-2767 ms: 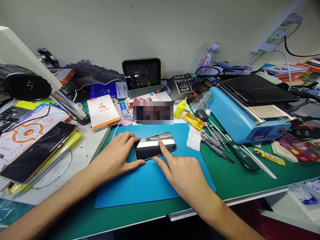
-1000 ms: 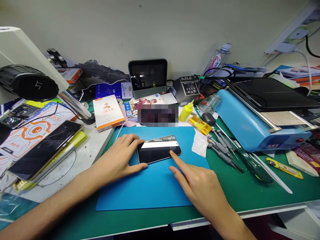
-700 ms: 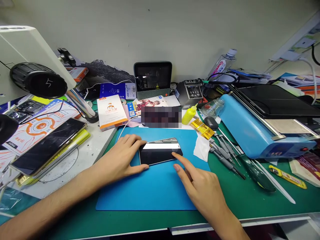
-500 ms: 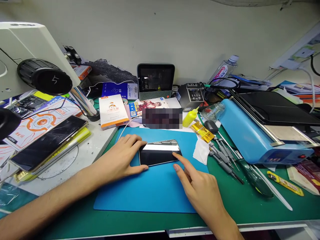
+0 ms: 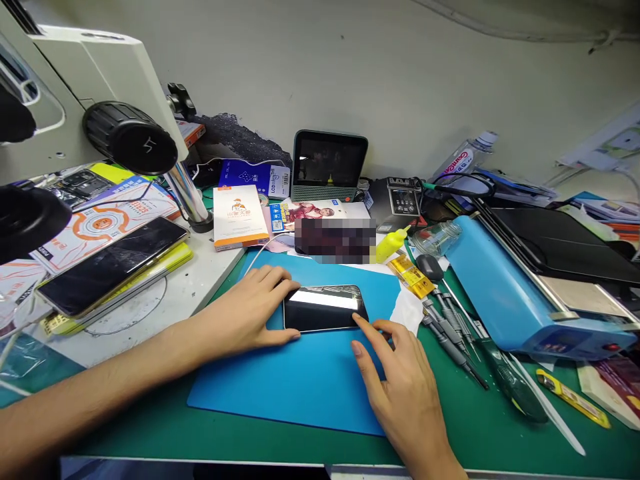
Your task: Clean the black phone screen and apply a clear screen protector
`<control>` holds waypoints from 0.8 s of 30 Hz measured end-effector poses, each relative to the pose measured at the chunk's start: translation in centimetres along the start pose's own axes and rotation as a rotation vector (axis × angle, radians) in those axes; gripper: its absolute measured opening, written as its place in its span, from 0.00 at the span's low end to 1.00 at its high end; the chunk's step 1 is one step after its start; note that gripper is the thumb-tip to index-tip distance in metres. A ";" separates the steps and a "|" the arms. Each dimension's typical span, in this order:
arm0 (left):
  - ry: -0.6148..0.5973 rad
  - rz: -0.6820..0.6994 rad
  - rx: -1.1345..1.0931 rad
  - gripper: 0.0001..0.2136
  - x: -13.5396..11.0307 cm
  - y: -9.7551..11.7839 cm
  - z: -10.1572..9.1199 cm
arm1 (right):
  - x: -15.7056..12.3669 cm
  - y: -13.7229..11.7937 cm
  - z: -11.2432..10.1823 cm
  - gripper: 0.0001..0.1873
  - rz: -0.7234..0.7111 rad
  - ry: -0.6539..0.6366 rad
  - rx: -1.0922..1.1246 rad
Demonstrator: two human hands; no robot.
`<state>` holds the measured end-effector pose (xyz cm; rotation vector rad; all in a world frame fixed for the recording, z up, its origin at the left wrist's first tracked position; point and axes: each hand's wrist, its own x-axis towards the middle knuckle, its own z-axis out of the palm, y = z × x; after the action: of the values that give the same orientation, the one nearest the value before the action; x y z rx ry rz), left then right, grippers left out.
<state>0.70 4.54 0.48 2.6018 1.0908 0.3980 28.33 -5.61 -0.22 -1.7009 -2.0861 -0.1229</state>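
Note:
A smartphone (image 5: 325,316) with a dark, glossy screen lies face up on the blue mat (image 5: 280,380), a bright band reflected across its glass. My left hand (image 5: 250,303) grips its left end, the fingers at the far corner and the thumb along the near edge. With the index fingertip, my right hand (image 5: 405,380) touches the screen close to the right end. That hand is otherwise free, its thumb held apart over the mat. Right of the phone is a crumpled white tissue (image 5: 407,309).
Left stands a microscope (image 5: 135,137) on a pale base, with another phone (image 5: 113,267) lying there. Behind the mat are a white-orange box (image 5: 241,215) and a small screen (image 5: 330,160). Screwdrivers (image 5: 455,343), a yellow bottle (image 5: 393,244) and a blue machine (image 5: 500,293) crowd the right.
The camera view has tilted and shifted, so the bench appears further right. My left hand stays at the phone's left end. The right index finger remains on the screen, with the other fingers slightly more spread.

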 end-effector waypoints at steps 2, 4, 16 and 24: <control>0.012 0.006 0.000 0.27 0.0 -0.1 0.1 | 0.1 0.1 0.2 0.24 -0.007 -0.003 -0.025; 0.011 0.009 0.004 0.28 0.0 -0.1 0.1 | 0.1 0.1 0.3 0.24 -0.001 -0.022 -0.031; -0.037 0.003 0.039 0.29 0.1 0.0 0.0 | 0.4 0.1 0.6 0.25 0.022 -0.056 -0.051; -0.039 0.001 0.046 0.28 0.1 0.0 0.0 | 0.4 0.0 0.6 0.26 0.034 -0.056 -0.050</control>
<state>0.73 4.59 0.52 2.6386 1.0979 0.3241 28.07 -5.07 -0.63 -1.7878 -2.1100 -0.1186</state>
